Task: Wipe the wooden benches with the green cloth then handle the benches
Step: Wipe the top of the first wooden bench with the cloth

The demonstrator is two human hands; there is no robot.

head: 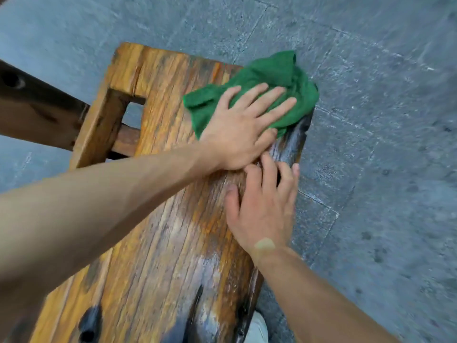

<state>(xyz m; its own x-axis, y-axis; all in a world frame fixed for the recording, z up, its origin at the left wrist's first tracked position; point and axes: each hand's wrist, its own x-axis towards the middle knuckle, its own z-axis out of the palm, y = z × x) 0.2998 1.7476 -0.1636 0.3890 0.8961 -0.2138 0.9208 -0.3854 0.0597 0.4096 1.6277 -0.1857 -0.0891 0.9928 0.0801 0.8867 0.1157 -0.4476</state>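
Observation:
A long wooden bench [160, 219] with orange-brown grain runs from the bottom of the view to the upper middle. Near its far right corner lies a crumpled green cloth [279, 78]. My left hand [244, 125] presses flat on the cloth with its fingers spread and straight. My right hand [264, 204] rests flat on the bench top near the right edge, just behind the left hand, fingers relaxed and holding nothing. The wood around the hands looks wet and shiny.
A second dark wooden bench [37, 107] juts in from the left, close to the first bench's far left corner. Grey stone paving [383, 144] lies all around. A light shoe [257, 328] shows by the bench's right edge at the bottom.

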